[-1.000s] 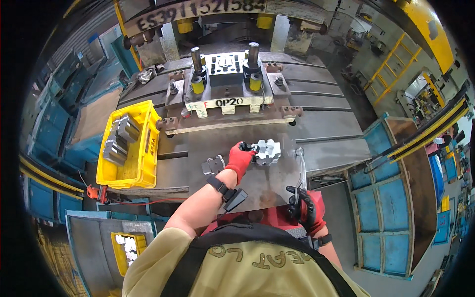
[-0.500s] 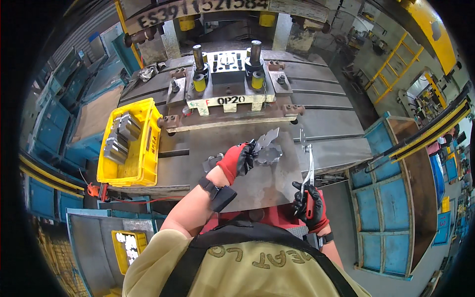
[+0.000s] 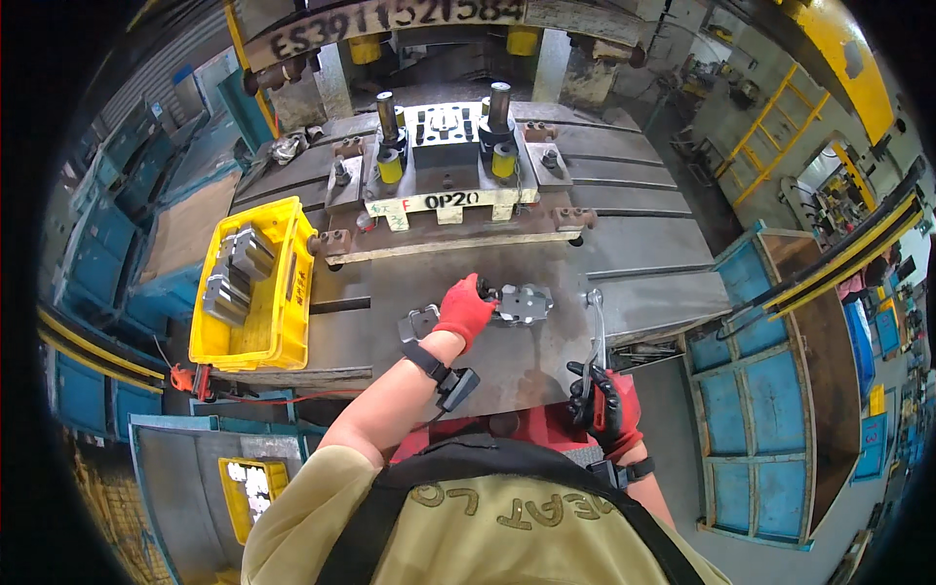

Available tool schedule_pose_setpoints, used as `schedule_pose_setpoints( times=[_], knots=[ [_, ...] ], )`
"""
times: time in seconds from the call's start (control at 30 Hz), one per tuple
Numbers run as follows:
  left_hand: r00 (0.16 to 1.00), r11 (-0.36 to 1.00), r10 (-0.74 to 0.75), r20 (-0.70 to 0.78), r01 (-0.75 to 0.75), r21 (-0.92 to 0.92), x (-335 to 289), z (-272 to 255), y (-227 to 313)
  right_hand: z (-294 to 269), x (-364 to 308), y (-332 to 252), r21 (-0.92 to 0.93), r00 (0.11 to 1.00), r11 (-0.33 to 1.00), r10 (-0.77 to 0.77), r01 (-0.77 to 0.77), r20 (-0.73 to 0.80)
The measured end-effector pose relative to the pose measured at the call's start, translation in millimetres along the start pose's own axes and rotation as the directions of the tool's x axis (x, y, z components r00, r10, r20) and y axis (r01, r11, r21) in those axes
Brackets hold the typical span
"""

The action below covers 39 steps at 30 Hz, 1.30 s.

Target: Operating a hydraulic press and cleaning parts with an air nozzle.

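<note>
My left hand (image 3: 465,310), in a red and black glove, is over the steel table, its fingers closed at the left end of a flat metal part (image 3: 526,304) with cut-out edges and holes. That part lies level on the plate, and whether others are under it I cannot tell. Another shaped metal part (image 3: 417,323) rests left of my wrist, partly covered. My right hand (image 3: 608,408), gloved alike, grips a long silver hand tool (image 3: 596,336) near the table's front edge. The tool's head points away from me, over the plate.
Behind the plate stands a press die (image 3: 448,166) with two upright posts. To the left, a yellow crate (image 3: 304,292) holds grey metal blocks. A blue-framed bin (image 3: 751,439) is at the right; a smaller yellow crate (image 3: 276,478) with pale parts sits lower left.
My left hand has lowered the tilted metal part onto the plate and turned knuckles up. My right hand has shifted slightly left with the tool, whose red handle is now hidden.
</note>
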<state>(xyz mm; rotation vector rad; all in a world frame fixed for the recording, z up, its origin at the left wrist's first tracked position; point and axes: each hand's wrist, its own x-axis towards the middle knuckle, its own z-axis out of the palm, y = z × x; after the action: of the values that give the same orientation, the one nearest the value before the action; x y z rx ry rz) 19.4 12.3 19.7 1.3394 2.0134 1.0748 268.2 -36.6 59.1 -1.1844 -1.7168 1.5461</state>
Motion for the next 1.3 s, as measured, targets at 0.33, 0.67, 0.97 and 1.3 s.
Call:
schedule_pose_setpoints(
  times=[0.33,0.67,0.97,1.3],
  knots=[
    [0.964,0.984,0.18,-0.193,-0.175,0.046,-27.4,-40.4,-12.1,1.6,52.8,-17.6,0.272,0.993,0.962,-0.037,0.004,0.115],
    [0.866,0.757,-0.327,-0.38,-0.001,-0.653,-104.8,-142.8,-102.7,36.2,202.6,-129.6,0.464,0.968,0.884,-0.065,-0.056,0.241],
    [0.683,0.717,-0.627,-0.375,0.318,-0.62,-206.4,-131.8,-186.8,64.3,286.1,-125.7,0.416,0.938,0.908,-0.11,-0.039,0.329],
    [0.644,0.606,-0.762,-0.07,0.671,-0.427,-198.5,-108.3,-181.9,64.4,286.3,-127.0,0.143,0.977,0.988,-0.088,0.061,0.192]
  ],
)
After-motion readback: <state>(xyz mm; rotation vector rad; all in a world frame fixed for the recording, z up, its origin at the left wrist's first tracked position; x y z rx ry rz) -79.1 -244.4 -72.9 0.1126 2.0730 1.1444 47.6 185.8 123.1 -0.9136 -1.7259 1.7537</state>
